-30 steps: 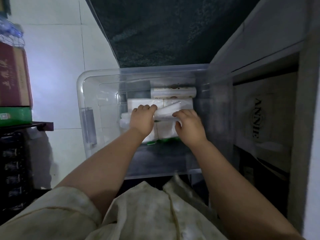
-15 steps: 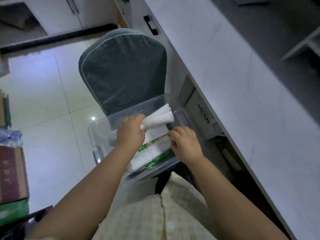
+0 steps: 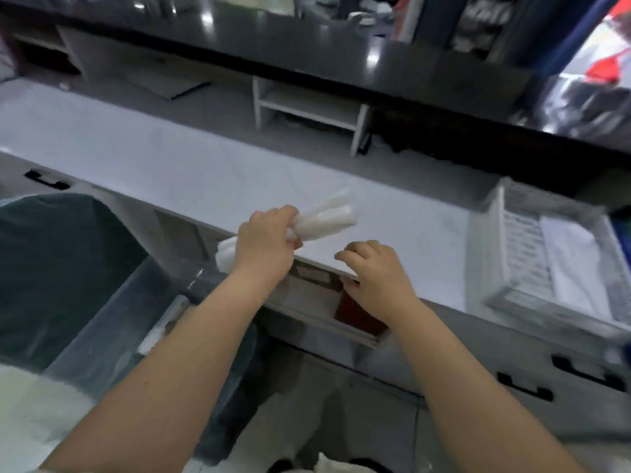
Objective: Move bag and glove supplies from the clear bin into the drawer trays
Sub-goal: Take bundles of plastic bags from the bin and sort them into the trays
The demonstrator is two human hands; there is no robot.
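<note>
The left hand [image 3: 264,249] grips a white roll of bags [image 3: 327,218], fingers closed around it, above the pale tabletop [image 3: 205,172] — the right hand [image 3: 375,278] hovers empty, fingers loosely spread, over the tabletop's front edge, a white tray [image 3: 505,254] further right.

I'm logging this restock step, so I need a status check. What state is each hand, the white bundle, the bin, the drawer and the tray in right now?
Left hand: closed around the white bundle, raised over the counter edge.
White bundle: held, out of the bin.
Right hand: empty, fingers spread above the drawer.
Drawer: open, contents blurred.
Clear bin: uncovered, on the chair.
White tray: on the counter, holding white sheets.
</note>
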